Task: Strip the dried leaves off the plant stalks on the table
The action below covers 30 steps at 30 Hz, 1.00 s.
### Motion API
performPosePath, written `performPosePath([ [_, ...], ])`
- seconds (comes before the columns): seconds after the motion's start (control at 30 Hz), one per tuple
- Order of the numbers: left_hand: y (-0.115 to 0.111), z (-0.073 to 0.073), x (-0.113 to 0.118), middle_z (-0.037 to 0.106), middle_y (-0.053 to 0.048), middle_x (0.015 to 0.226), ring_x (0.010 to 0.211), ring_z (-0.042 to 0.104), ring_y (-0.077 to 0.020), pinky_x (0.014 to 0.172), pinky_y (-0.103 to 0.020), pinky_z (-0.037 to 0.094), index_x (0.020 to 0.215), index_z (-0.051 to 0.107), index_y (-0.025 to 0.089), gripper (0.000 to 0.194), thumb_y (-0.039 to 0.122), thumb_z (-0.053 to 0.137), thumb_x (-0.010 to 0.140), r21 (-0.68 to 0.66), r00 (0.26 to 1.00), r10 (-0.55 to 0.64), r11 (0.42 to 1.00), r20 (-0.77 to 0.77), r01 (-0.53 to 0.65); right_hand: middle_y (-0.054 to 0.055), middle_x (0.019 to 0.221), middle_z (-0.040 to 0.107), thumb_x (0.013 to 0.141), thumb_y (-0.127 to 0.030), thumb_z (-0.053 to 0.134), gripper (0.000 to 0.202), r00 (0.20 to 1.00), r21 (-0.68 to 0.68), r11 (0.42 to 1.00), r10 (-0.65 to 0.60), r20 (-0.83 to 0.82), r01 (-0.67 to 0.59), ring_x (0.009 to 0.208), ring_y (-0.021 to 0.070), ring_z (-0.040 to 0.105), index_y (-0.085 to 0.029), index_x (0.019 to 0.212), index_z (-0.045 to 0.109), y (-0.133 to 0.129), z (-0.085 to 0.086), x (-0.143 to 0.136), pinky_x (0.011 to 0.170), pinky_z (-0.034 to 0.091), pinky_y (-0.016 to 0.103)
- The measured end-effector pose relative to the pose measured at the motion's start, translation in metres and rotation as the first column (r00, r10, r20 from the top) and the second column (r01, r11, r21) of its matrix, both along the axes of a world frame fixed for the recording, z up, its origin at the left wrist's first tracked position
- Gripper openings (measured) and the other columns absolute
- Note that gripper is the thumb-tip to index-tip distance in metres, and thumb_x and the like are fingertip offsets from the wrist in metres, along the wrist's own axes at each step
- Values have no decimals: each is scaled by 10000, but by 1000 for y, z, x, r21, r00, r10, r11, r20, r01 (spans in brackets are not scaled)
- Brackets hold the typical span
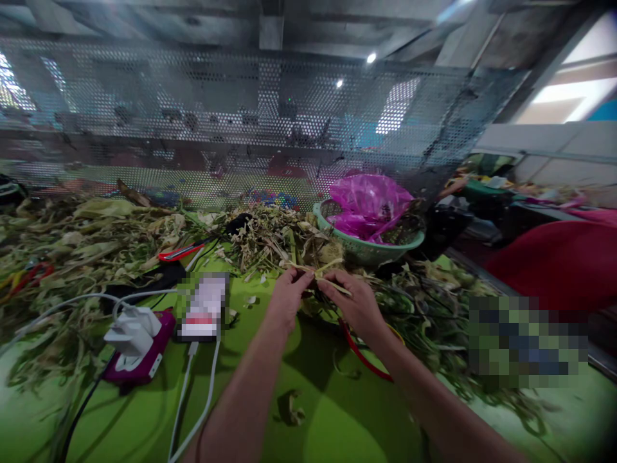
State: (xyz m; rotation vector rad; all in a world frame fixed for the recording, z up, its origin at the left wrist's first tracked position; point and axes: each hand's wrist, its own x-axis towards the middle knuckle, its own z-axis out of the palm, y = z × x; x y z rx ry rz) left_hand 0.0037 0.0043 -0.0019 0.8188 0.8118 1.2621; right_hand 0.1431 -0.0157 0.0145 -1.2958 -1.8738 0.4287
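Near the middle of the green table, my left hand [292, 289] pinches a pale dried plant stem [332, 265]. Close on its right, my right hand [346, 294] has its fingers closed on the same pale plant material, whose thin strips stick out between and past the fingertips. Just beyond the hands lies a heap of dried plants [270, 241]. A red ring-shaped handle or band [359, 354] shows partly beneath my right forearm.
A green basket [369, 251] with a pink plastic bag [373, 202] stands behind the hands. Left are a phone [205, 305], a purple power strip [139, 354] with white plugs and cables, and a red cutter [180, 253]. Plant piles lie both sides; a perforated metal panel [216, 128] rises behind.
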Motion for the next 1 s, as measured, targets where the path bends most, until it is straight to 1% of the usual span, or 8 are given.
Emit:
performPosePath([
  [0.17, -1, -2, 0, 649, -25, 778, 670, 577, -119, 690, -263, 460, 848, 622, 163, 260, 357, 685, 686, -25, 995, -92, 995, 28, 93, -3, 706, 587, 830, -403, 555, 225, 987, -46, 999, -14, -157, 7, 696, 161, 524, -196, 748, 594, 2, 1, 2, 658, 402, 253],
  [0.27, -3, -1, -1, 641, -22, 798, 699, 573, -117, 700, -257, 459, 842, 622, 159, 285, 368, 710, 669, 32, 992, -121, 992, 19, 121, -4, 717, 576, 812, -396, 578, 212, 976, -72, 997, -2, -220, -14, 703, 155, 513, -192, 756, 598, 2, 1, 3, 660, 396, 250],
  [0.33, -3, 0, -1, 629, -13, 779, 693, 562, -109, 685, -243, 451, 827, 623, 153, 291, 349, 735, 643, 60, 993, -116, 992, -3, 116, -2, 709, 564, 804, -407, 586, 223, 964, -106, 994, 8, -265, -37, 684, 150, 498, -190, 754, 596, 2, 1, 5, 638, 389, 250],
  [0.47, -1, 1, -2, 604, -3, 705, 617, 523, -85, 636, -218, 427, 778, 621, 133, 243, 303, 731, 644, 49, 992, -123, 991, -10, 123, -6, 667, 538, 782, -425, 609, 249, 912, -210, 974, -12, -410, -81, 616, 127, 459, -179, 746, 597, 5, -1, 7, 585, 370, 248],
  [0.67, -2, 0, 0, 613, -5, 710, 620, 534, -72, 634, -191, 424, 766, 631, 123, 183, 217, 723, 638, 12, 981, -176, 984, 80, 175, -8, 658, 572, 662, -404, 725, 272, 816, -316, 946, -129, -564, -68, 571, 106, 457, -162, 728, 618, 11, -5, 8, 557, 364, 242],
  [0.73, -2, 1, 0, 609, 5, 699, 607, 539, -67, 617, -182, 430, 755, 617, 131, 177, 189, 726, 628, -18, 979, -156, 987, 134, 159, -13, 651, 569, 644, -396, 744, 280, 800, -323, 943, -138, -584, -73, 567, 100, 454, -160, 723, 615, 12, -5, 9, 551, 356, 236],
  [0.83, -2, 4, -3, 617, 8, 714, 610, 565, -72, 614, -183, 453, 775, 597, 141, 172, 166, 708, 646, -62, 968, -110, 990, 227, 127, -23, 628, 553, 629, -399, 755, 289, 811, -315, 948, -147, -566, -48, 563, 98, 446, -159, 718, 620, 14, -5, 12, 548, 347, 232],
  [1.0, -4, 11, -6, 662, -38, 792, 648, 610, -94, 596, -189, 472, 797, 587, 133, 102, 150, 647, 717, -78, 940, -152, 980, 304, 183, -31, 589, 534, 647, -428, 731, 289, 889, -286, 958, -113, -445, -21, 547, 103, 438, -164, 667, 614, 19, -8, 14, 537, 338, 236],
])
